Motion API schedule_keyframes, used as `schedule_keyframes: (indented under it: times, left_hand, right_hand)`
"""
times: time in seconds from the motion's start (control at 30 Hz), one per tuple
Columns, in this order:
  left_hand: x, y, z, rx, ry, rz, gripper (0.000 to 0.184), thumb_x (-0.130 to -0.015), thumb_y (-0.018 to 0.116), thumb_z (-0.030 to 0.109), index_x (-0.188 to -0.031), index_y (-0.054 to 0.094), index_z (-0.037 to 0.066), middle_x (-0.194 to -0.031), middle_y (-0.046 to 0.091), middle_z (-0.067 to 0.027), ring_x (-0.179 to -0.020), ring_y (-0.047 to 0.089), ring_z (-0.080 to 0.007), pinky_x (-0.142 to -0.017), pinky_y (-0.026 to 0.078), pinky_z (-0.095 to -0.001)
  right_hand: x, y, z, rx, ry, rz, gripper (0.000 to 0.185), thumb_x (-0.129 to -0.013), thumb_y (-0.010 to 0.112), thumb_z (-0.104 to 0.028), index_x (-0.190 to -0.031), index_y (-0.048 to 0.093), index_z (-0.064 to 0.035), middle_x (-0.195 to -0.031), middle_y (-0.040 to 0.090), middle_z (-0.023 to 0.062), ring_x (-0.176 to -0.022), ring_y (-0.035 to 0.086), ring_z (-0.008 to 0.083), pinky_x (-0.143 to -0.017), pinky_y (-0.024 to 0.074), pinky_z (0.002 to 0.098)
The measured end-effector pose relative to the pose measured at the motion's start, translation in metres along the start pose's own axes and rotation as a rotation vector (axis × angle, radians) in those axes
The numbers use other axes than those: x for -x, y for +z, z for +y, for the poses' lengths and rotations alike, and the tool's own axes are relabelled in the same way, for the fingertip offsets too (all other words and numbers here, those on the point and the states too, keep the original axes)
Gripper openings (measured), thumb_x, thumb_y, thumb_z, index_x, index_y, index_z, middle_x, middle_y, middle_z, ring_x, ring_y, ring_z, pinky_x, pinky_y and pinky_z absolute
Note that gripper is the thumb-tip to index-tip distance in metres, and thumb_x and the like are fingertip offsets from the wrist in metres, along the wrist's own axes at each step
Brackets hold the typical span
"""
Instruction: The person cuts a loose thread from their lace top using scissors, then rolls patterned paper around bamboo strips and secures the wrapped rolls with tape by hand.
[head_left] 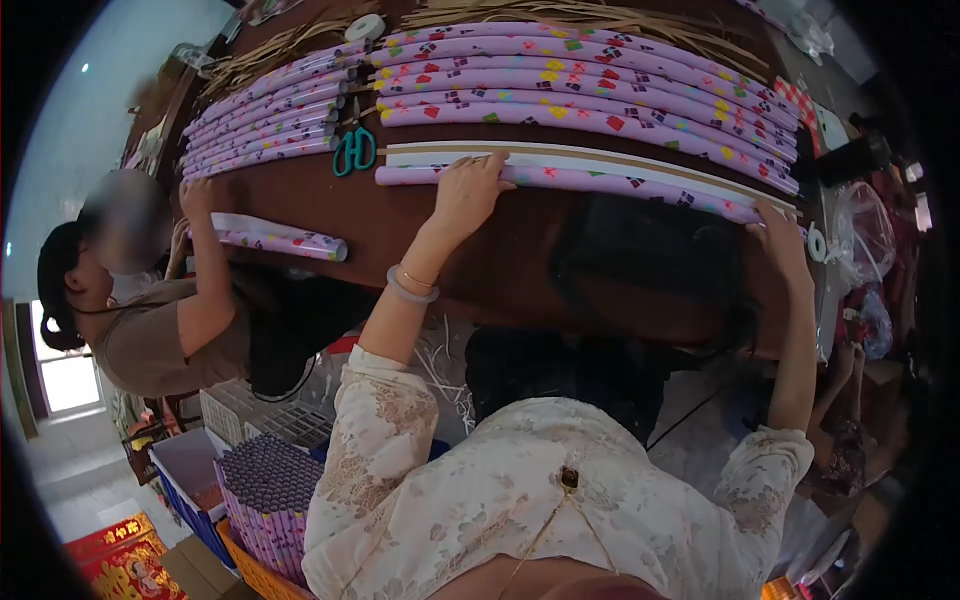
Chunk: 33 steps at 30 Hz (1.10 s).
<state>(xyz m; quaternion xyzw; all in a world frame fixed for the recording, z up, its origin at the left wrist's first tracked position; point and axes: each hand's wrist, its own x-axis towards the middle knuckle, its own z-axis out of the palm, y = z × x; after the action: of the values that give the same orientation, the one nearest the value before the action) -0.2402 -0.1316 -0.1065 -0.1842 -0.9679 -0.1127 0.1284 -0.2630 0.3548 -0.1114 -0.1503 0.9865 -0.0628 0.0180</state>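
A long purple patterned roll lies across the brown table in front of me, with a white strip edged in tan along its far side. My left hand rests on the roll near its left part, fingers bent over it and pressed together. Near the roll's right end is my right hand, its thumb and fingers closed around the edge there. Exactly what the fingertips pinch is too small to tell. Teal-handled scissors lie left of the roll.
Several finished-looking purple rolls lie beyond, with shorter ones at left. A co-worker handles another roll. Tape rolls sit on the table. Below left, a crate holds bundled rolls.
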Motion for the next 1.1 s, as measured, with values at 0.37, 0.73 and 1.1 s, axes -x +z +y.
schedule_keyframes:
  times: [0.37,0.73,1.1]
  left_hand:
    - [0.001,0.002,-0.003,0.016,0.046,-0.033,0.028,-0.079,0.061,0.02,-0.101,0.054,0.004,-0.093,0.062,-0.0142,-0.088,0.059,-0.0317,-0.079,0.045,-0.0391]
    - [0.003,0.005,-0.004,0.009,0.089,-0.043,0.029,-0.082,0.058,0.016,-0.107,0.051,0.003,-0.098,0.059,-0.0176,-0.092,0.055,-0.0357,-0.079,0.044,-0.0425]
    - [0.002,0.002,0.0,0.034,0.141,-0.002,0.036,-0.079,0.062,0.02,-0.109,0.052,0.002,-0.097,0.059,-0.0205,-0.091,0.055,-0.0367,-0.079,0.043,-0.0424]
  right_hand:
    - [0.015,-0.005,-0.023,-0.107,-0.009,0.188,0.044,-0.075,0.066,-0.024,-0.111,0.05,-0.0041,-0.111,0.055,0.0148,-0.105,0.049,0.0346,-0.09,0.038,0.0406]
    - [0.022,0.009,-0.025,-0.194,0.094,0.276,0.038,-0.073,0.068,-0.02,-0.105,0.052,-0.0054,-0.109,0.049,0.0131,-0.104,0.046,0.0328,-0.091,0.0375,0.0411]
    - [0.018,0.011,-0.018,-0.147,0.029,0.285,0.039,-0.072,0.068,-0.025,-0.103,0.052,-0.0066,-0.104,0.05,0.0143,-0.103,0.049,0.0335,-0.09,0.0386,0.04]
